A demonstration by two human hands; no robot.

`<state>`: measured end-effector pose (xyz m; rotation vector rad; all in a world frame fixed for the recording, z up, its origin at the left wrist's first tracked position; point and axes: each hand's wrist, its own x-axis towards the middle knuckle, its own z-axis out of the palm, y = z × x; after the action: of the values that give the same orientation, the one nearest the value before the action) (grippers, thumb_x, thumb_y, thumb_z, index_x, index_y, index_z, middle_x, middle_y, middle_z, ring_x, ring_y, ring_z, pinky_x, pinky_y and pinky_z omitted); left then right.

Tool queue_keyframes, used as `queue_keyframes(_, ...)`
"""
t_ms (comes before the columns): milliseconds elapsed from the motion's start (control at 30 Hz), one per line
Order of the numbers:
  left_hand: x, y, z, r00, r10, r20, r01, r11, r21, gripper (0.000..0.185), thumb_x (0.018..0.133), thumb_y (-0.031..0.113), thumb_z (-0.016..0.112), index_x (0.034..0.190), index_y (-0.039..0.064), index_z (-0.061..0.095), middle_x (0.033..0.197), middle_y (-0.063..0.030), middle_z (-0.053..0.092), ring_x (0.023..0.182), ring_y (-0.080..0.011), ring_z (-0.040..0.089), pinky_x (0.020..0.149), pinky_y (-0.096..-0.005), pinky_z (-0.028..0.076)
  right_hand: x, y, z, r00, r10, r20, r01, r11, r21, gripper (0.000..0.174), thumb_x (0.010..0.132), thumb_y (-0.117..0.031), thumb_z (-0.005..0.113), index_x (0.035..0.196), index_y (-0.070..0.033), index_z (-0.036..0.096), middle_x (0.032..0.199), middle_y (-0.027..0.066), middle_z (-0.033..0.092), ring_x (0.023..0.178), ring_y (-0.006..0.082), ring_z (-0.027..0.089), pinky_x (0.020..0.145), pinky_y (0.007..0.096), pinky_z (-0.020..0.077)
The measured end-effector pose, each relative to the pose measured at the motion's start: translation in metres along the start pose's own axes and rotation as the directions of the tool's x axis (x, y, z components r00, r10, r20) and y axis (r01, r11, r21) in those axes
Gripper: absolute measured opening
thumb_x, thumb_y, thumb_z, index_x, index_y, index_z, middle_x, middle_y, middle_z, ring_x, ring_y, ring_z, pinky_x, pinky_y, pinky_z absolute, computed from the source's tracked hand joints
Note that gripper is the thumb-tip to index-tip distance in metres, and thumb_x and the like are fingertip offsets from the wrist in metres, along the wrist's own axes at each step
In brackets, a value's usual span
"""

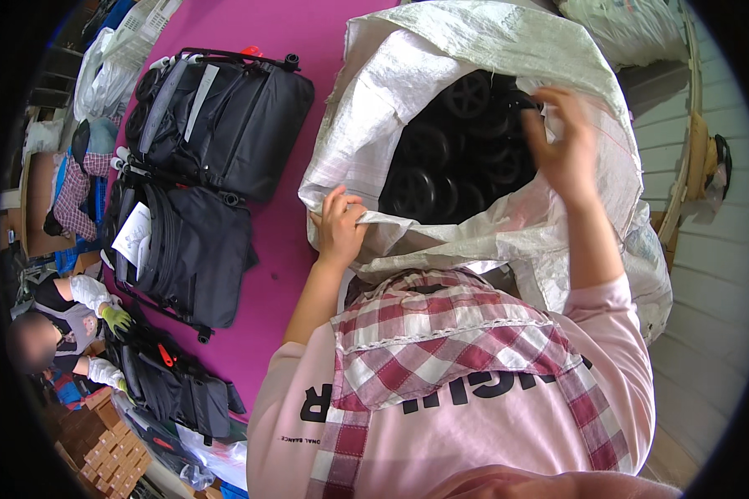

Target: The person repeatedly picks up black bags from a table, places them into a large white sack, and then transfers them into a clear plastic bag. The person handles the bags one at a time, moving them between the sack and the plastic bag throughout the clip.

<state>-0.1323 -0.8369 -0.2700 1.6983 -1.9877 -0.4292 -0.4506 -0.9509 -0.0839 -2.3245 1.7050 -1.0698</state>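
Note:
A large white woven plastic sack (374, 81) stands wide-mouthed before me, with several black spoked wheels (412, 187) inside. My left hand (341, 227) rests on the near left rim of the sack, its fingers bent over the folded edge; whether it grips the fabric I cannot tell. My right hand (565, 140) hovers over the right side of the opening, blurred, fingers spread, and no object shows in it. Left of the sack, folded black stroller-like frames with fabric (256, 131) lie on a magenta surface; a second folded one (206, 249) has a white printed sheet on it.
Across the magenta table (274, 312), a co-worker in green gloves (117, 318) handles another folded black item (181, 387). A second person in a checked shirt (75, 193) bends near cardboard boxes at far left. Small cartons (115, 458) are stacked lower left. Another filled sack (649, 274) is at my right.

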Motion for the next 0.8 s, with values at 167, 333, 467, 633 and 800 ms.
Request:
queue_keyframes(167,-0.007,0.009,-0.015,0.999,-0.01,0.032,0.008,0.999,0.051,0.011,0.071,0.013,0.074,0.081,0.013,0.069,0.113,-0.0025,0.059,0.13,-0.0299,0.042,0.106,-0.0677,0.016,-0.039,0.075,0.167,0.8,0.392,0.454,-0.286,0.915,-0.285,0.066,0.078,-0.046,0.071,0.131,-0.012,0.053,0.145,0.0158,0.037,0.134,0.0366,0.034,0.101,0.0582,0.0374)
queue_keyframes(333,-0.048,0.009,-0.029,0.994,-0.088,0.058,0.076,0.982,0.175,0.012,0.069,0.017,0.076,0.078,0.014,0.068,0.116,-0.0019,0.059,0.135,-0.0294,0.037,0.11,-0.0675,0.008,-0.079,0.082,0.234,0.841,0.265,0.471,-0.138,0.948,-0.286,0.072,0.076,-0.046,0.072,0.129,-0.003,0.052,0.128,0.0226,0.055,0.129,0.042,0.04,0.107,0.0475,0.0352)
queue_keyframes(467,-0.051,0.014,-0.02,0.995,-0.099,-0.003,0.099,0.986,0.134,0.012,0.07,0.015,0.075,0.079,0.013,0.067,0.117,-0.0027,0.057,0.135,-0.0298,0.036,0.11,-0.0664,0.009,-0.072,0.093,0.249,0.774,0.281,0.567,-0.072,0.93,-0.361,0.05,0.08,-0.031,0.069,0.114,0.001,0.053,0.082,0.0181,0.067,0.097,0.0364,0.062,0.095,0.0493,0.0457)
queue_keyframes(633,-0.042,0.019,-0.017,0.997,-0.076,0.001,0.074,0.983,0.169,0.022,0.072,0.016,0.075,0.091,0.013,0.066,0.121,-0.0056,0.054,0.135,-0.0307,0.036,0.11,-0.0657,0.011,-0.096,0.092,0.227,0.752,0.207,0.626,-0.159,0.978,-0.133,0.042,0.082,-0.015,0.065,0.117,0.001,0.048,0.093,0.0229,0.065,0.096,0.0408,0.061,0.085,0.0473,0.0491)
queue_keyframes(800,-0.058,0.046,-0.019,0.986,-0.146,-0.077,0.158,0.969,0.191,0.032,0.075,0.018,0.074,0.106,0.012,0.065,0.126,-0.0086,0.052,0.135,-0.0315,0.035,0.112,-0.0626,0.012,-0.113,0.049,0.215,0.757,0.209,0.62,-0.326,0.942,0.079,0.086,0.072,-0.021,0.077,0.143,-0.007,0.03,0.117,0.0278,0.056,0.11,0.0432,0.055,0.096,0.0444,0.0452)
